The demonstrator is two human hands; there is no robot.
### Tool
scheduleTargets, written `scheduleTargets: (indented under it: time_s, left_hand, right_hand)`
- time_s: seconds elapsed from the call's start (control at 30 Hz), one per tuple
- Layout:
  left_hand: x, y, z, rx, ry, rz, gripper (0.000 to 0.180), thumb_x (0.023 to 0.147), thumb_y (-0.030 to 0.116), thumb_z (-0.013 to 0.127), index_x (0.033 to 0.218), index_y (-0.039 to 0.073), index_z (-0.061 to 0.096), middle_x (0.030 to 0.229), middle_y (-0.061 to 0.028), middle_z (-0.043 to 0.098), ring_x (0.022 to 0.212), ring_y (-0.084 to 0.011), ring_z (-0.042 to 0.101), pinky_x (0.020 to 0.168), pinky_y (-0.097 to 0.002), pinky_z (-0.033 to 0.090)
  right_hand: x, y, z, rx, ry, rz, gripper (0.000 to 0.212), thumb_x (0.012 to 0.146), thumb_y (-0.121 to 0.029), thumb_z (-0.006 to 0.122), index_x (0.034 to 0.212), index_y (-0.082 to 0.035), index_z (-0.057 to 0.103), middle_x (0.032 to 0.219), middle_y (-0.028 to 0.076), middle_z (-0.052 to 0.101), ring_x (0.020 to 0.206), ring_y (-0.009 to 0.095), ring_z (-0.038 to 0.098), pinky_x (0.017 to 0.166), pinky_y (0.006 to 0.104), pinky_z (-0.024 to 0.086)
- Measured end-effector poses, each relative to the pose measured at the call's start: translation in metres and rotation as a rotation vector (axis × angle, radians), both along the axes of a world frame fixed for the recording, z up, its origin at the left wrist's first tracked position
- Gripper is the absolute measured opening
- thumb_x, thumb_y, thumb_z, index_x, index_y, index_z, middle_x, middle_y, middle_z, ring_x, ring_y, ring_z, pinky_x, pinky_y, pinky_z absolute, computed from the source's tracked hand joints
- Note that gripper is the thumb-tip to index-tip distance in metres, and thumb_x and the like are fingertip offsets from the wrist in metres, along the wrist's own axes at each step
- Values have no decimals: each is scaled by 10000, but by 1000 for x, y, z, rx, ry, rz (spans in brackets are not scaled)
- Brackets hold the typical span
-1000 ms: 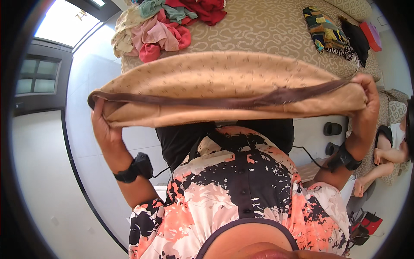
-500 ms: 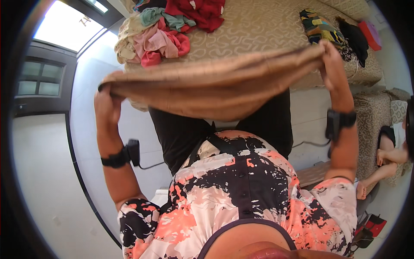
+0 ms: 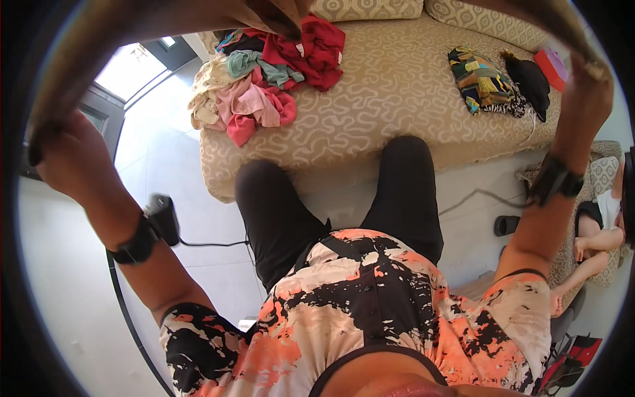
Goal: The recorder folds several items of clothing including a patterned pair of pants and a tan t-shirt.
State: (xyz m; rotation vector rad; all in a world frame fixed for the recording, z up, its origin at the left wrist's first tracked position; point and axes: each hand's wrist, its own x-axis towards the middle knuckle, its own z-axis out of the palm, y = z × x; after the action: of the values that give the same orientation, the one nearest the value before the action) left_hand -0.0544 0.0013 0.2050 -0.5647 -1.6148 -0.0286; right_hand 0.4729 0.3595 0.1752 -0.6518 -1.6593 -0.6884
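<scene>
A brown cloth, perhaps a garment, is stretched up high across the top of the view, close to the camera and partly cut off. Its exact kind does not show. At the far left, my left hand is closed on one end of it. My right hand grips the other end at the upper right. Both arms are raised and spread wide, with a black band on each wrist.
A beige patterned sofa stands before my knees. On its left lies a heap of red, pink, green and cream clothes; on its right, a folded multicoloured cloth and a black item. Another person sits at the right.
Both hands have gone up and farther apart, lifting the brown cloth from over my lap to near the camera. The sofa and my knees now show beneath it.
</scene>
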Motion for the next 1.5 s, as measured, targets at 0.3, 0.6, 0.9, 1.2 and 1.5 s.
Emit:
scheduleTargets:
  time_s: [0.3, 0.6, 0.9, 1.2, 1.5]
  left_hand:
    - [77, -38, -201, 460, -1504, -1027, 380, 852, -161, 420, 1107, 8, 646, 1094, -67, 640, 1033, -152, 595, 963, -293, 466]
    - [102, -93, -251, 247, -1973, -978, 311, 727, -206, 436, 842, -18, 656, 1023, -82, 639, 966, -163, 592, 901, -262, 456]
    - [129, -97, -220, -510, -2549, -1228, 304, 823, 52, 732, 1119, -1, 692, 1146, -109, 637, 1090, -213, 597, 970, -325, 457]
    - [111, -22, -254, -332, -2384, -1095, 340, 928, 110, 641, 1242, -7, 590, 1249, -91, 625, 1190, -182, 571, 1018, -316, 441]
    - [105, 81, -284, -406, -1931, -1201, 404, 890, 133, 654, 1281, 64, 578, 1280, -152, 587, 1204, -262, 564, 993, -357, 458]
  right_hand:
    - [55, -114, -210, -1374, 509, 324, 257, 853, 82, 488, 1021, -59, 622, 909, -14, 566, 867, 79, 526, 807, 211, 429]
    - [99, -151, -245, -1807, 417, 219, 299, 823, 98, 454, 1031, -54, 606, 905, 7, 611, 829, 91, 603, 755, 253, 514]
    - [156, -125, -237, -1780, 614, 145, 135, 961, -156, 576, 1066, -79, 612, 988, 27, 653, 908, 121, 642, 771, 269, 527]
    - [49, -86, -232, -1586, -288, 140, 400, 886, -172, 684, 1238, -15, 577, 1134, 164, 666, 1063, 249, 635, 909, 345, 488]
    - [-108, 0, -265, -1478, -449, 308, 616, 907, -317, 682, 1423, -64, 461, 1407, 212, 503, 1304, 350, 480, 1030, 442, 431]
